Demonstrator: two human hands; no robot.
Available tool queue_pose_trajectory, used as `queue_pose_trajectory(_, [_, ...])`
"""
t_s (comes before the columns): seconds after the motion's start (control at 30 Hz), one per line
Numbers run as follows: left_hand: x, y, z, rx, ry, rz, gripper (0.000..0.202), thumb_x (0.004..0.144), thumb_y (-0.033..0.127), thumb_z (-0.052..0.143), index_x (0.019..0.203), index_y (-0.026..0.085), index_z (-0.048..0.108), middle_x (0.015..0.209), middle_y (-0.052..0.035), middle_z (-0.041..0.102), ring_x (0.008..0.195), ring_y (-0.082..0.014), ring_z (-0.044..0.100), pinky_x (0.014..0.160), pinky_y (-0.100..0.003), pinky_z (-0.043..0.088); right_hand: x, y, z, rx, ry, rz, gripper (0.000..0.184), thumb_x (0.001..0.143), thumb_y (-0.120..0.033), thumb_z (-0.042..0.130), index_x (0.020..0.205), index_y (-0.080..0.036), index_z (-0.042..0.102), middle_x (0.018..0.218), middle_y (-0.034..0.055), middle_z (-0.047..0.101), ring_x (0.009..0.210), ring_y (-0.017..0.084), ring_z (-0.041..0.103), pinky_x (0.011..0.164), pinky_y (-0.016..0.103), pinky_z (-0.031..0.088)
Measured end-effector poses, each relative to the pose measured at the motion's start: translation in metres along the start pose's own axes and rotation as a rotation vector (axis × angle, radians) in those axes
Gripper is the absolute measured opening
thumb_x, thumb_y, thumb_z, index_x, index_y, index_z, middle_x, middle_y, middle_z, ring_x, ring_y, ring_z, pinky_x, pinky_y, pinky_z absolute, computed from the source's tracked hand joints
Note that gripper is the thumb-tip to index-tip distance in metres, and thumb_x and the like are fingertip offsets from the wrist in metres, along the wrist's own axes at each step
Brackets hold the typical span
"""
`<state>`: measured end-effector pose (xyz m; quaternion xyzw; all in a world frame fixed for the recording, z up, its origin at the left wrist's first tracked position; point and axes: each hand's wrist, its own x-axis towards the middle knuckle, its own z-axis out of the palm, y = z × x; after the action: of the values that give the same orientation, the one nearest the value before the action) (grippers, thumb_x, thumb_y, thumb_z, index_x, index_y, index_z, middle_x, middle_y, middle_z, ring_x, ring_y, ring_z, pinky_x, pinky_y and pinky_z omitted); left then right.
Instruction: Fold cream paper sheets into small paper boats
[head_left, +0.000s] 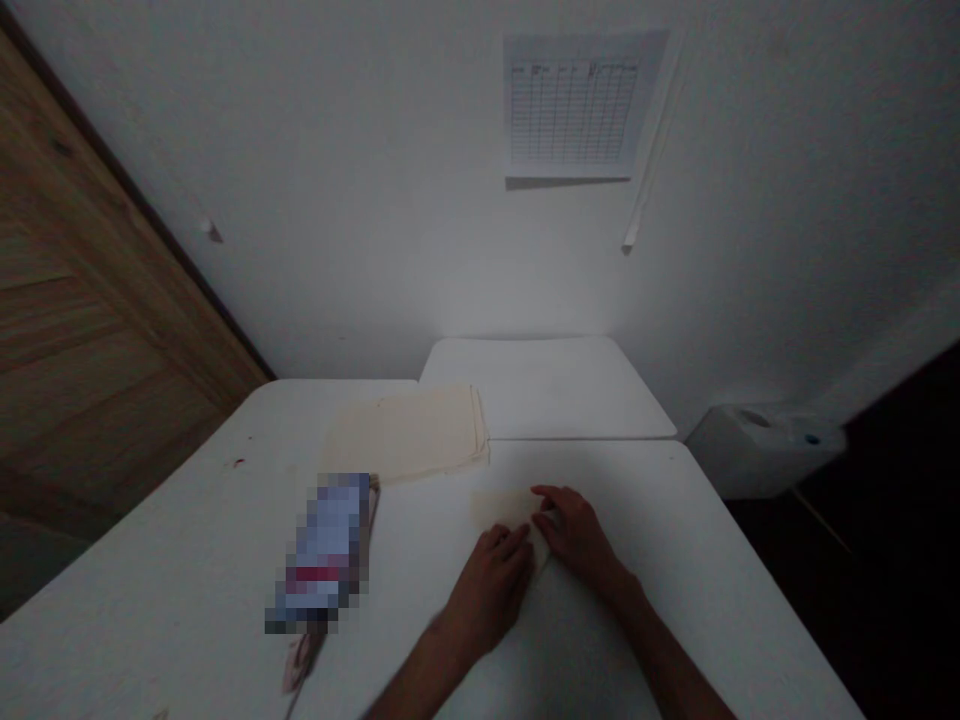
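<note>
A small cream sheet of paper [491, 506] lies on the white table in front of me, partly hidden beneath my hands. My left hand [491, 580] bears down on its near part, fingers bent and close together. My right hand [576, 532] is at the sheet's right side, thumb and index finger closing on the edge, with the fingertips near those of my left hand. The near corner of the paper shows between both hands and looks folded, though dim light blurs the detail.
A stack of larger cream sheets [409, 432] lies farther back. Left of my hands is a pixelated phone-like object [326, 545] with a strap [300, 660]. A white panel [547, 390] adjoins the table [187, 560] by the wall. A white box [765, 450] stands beyond the right edge.
</note>
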<state>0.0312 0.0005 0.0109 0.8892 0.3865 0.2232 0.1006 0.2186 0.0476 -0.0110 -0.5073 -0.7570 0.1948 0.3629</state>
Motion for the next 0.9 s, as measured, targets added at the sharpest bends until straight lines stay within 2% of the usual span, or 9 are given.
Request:
queue_pose_trajectory(0.23, [0.009,-0.003,0.000,-0.024,-0.005,-0.021,0.015,0.089,0.011,0.051,0.082,0.020,0.062,0.104,-0.0064,0.064,0.090,-0.0217,0.054,0.081,-0.038,0.051,0.000,-0.003,-0.002,-0.019,-0.003,-0.003,0.036,0.080,-0.015,0.058,0.115,-0.020,0.058,0.090,0.0043,0.065,0.087,0.020,0.058,0.086,0.037,0.045])
queue_pose_trajectory(0.33, [0.011,-0.003,-0.003,-0.045,-0.007,-0.005,0.012,0.088,0.014,0.054,0.080,0.020,0.061,0.101,-0.0063,0.065,0.090,-0.0212,0.053,0.081,-0.037,0.050,0.000,-0.004,-0.002,-0.029,-0.001,-0.008,0.035,0.080,-0.015,0.058,0.114,-0.020,0.059,0.089,0.0043,0.065,0.087,0.021,0.058,0.086,0.037,0.045])
queue_pose_trajectory(0.53, [0.010,-0.004,-0.011,-0.069,-0.060,0.013,0.002,0.084,0.019,0.061,0.084,0.021,0.060,0.110,-0.0055,0.063,0.095,-0.0216,0.054,0.085,-0.038,0.048,0.000,-0.004,-0.002,-0.032,-0.002,-0.016,0.034,0.081,-0.017,0.058,0.115,-0.020,0.058,0.090,0.0049,0.065,0.086,0.021,0.058,0.084,0.037,0.046])
queue_pose_trajectory(0.7, [0.008,-0.005,-0.014,-0.099,-0.054,0.015,0.012,0.082,0.022,0.065,0.092,0.022,0.059,0.121,-0.0051,0.060,0.100,-0.0228,0.053,0.089,-0.040,0.047,0.000,-0.006,-0.004,-0.037,-0.007,-0.016,0.033,0.082,-0.015,0.057,0.115,-0.020,0.058,0.090,0.0050,0.064,0.087,0.021,0.058,0.086,0.038,0.045])
queue_pose_trajectory(0.9, [0.007,-0.004,-0.015,-0.116,-0.079,-0.001,0.017,0.080,0.021,0.068,0.093,0.022,0.058,0.126,-0.0041,0.058,0.102,-0.0238,0.051,0.091,-0.042,0.047,-0.001,-0.003,-0.002,-0.020,-0.012,-0.024,0.034,0.081,-0.014,0.057,0.115,-0.020,0.059,0.090,0.0048,0.064,0.088,0.021,0.057,0.086,0.038,0.045])
